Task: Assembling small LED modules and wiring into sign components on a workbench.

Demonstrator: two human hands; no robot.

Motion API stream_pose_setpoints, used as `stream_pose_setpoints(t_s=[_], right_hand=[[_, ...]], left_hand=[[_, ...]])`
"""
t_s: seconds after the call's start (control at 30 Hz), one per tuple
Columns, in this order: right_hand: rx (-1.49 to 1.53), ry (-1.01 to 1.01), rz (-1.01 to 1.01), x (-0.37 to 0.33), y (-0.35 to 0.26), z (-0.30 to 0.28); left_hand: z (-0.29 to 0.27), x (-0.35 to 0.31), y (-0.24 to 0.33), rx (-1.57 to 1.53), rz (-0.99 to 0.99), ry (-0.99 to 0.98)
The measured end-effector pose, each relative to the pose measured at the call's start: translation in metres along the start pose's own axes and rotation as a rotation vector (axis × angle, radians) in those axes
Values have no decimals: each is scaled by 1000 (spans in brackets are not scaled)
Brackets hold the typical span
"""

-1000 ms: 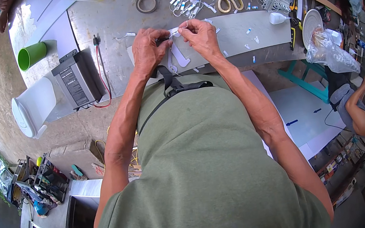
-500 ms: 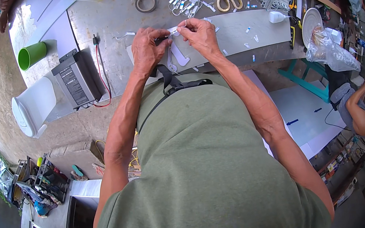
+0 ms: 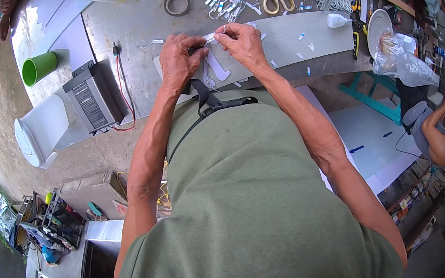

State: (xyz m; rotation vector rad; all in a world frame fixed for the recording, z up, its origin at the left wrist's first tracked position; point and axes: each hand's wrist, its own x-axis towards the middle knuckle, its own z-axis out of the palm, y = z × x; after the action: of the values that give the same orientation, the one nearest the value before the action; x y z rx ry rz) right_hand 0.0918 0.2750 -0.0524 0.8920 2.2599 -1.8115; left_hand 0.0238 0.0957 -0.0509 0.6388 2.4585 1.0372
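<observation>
Containers first: at the left of the worktop (image 3: 139,22), the green cup (image 3: 41,68) shows its mouth at its left end; nearer, the pitcher (image 3: 43,131), pale and see-through, wears its white lid. The black box (image 3: 92,98) sits just right of the pitcher. Over right, the clear bag (image 3: 404,63) laps the plate (image 3: 379,25), contents too blurred to name.

Now the hands! Left hand (image 3: 183,58) and right hand (image 3: 243,44) meet at centre, wrists bent inward, both grips together, thumb and finger pinching the small white strip (image 3: 210,38) between them.

The near edge runs close to the shirt (image 3: 259,191). A stretch of worktop separates left hand from red cable (image 3: 126,90); the grey sheet (image 3: 328,37) reaches right, tags (image 3: 303,36) scattered on it. Tape (image 3: 178,4) and scissors (image 3: 272,2) lie beyond, on the far side.
</observation>
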Motion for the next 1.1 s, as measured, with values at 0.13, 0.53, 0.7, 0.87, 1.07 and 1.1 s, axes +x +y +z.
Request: stream_pose_setpoints(t_s=[0.13, 0.53, 0.7, 0.87, 1.07, 1.1], right_hand=[[-8, -7, -11, -1, 0, 0], [20, -8, -6, -1, 2, 0], [18, -9, -6, -1, 3, 0], [14, -3, 7, 1, 3, 0], [-20, -16, -20, 0, 5, -1], [-28, -18, -22, 0, 5, -1]], left_hand=[[1, -1, -2, 8, -4, 1], [0, -1, 0, 0, 2, 7], [1, -2, -1, -7, 15, 22], [1, 0, -3, 1, 19, 8], [4, -2, -7, 12, 39, 36], [5, -2, -7, 15, 41, 37]])
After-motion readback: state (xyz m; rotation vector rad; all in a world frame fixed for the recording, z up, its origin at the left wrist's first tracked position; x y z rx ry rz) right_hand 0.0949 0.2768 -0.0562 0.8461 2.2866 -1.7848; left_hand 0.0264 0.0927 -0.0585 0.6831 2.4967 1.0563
